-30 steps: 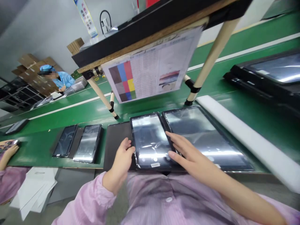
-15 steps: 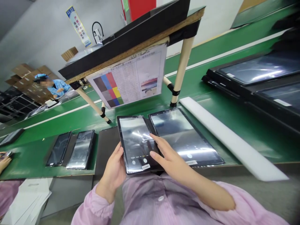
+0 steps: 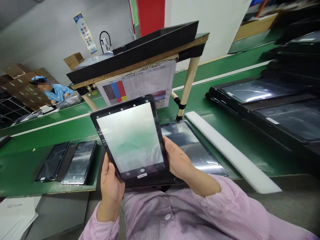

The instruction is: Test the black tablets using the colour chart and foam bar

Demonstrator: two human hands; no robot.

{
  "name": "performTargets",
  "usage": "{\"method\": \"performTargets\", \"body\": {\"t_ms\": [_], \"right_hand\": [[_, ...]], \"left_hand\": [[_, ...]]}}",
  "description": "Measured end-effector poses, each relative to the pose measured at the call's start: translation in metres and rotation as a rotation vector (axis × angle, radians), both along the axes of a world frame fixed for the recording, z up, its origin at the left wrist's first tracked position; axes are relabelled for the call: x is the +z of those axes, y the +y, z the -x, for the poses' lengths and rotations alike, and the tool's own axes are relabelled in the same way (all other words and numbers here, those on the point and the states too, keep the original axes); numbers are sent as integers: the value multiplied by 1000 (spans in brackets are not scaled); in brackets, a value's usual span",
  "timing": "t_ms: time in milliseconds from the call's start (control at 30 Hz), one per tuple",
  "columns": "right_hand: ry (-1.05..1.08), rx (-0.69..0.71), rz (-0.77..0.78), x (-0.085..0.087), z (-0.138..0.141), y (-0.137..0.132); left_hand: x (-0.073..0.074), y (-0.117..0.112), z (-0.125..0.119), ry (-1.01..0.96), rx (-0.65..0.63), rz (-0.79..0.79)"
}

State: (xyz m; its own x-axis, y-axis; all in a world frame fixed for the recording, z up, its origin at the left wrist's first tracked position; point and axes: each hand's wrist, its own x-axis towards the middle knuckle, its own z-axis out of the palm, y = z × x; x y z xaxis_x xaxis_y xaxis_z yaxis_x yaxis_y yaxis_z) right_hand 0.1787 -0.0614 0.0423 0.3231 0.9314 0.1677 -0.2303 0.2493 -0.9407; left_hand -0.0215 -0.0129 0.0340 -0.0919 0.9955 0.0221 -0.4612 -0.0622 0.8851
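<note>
A tablet is raised and tilted in front of me, its lit screen showing a blurry white and green picture with round buttons along the bottom. My left hand grips its lower left edge, thumb at the front. On the right edge, my right hand is closed round the side, with the fingers behind hidden. Under and right of it, a second tablet lies flat on the green bench, partly covered. Two more tablets lie to the left, a dark one and a brighter one.
A white foam strip lies slantwise at the right. Beyond it are black trays with several tablets. A raised stand with a printed colour chart stands ahead. A co-worker in blue sits far left. White paper sheets are at lower left.
The tablet has come up off the bench and tilted toward me. My right hand has gone from touching the screen to gripping the right edge. The screen now shows a white-green picture.
</note>
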Motion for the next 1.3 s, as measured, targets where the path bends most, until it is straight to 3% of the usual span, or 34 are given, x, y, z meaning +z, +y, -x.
{"method": "performTargets", "body": {"t_ms": [67,200,333,667,1033,1133,1233,1300], "right_hand": [[139,56,30,0,0,6],[253,39,82,4,0,11],[246,35,79,8,1,11],[259,11,64,2,1,9],[196,15,67,3,1,11],[190,53,40,3,1,7],[126,117,4,5,-1,-1],[-25,123,-63,11,-6,-7]], "left_hand": [[-8,-1,-4,93,84,-205],[-16,-4,-6,548,28,-594],[-15,-6,-6,921,79,-609],[-15,-7,-10,1127,175,-648],[-23,-2,-7,1006,124,-668],[-23,-1,-1,687,14,-559],[-14,1,6,210,-153,-249],[-7,3,8,31,-233,-51]]}}
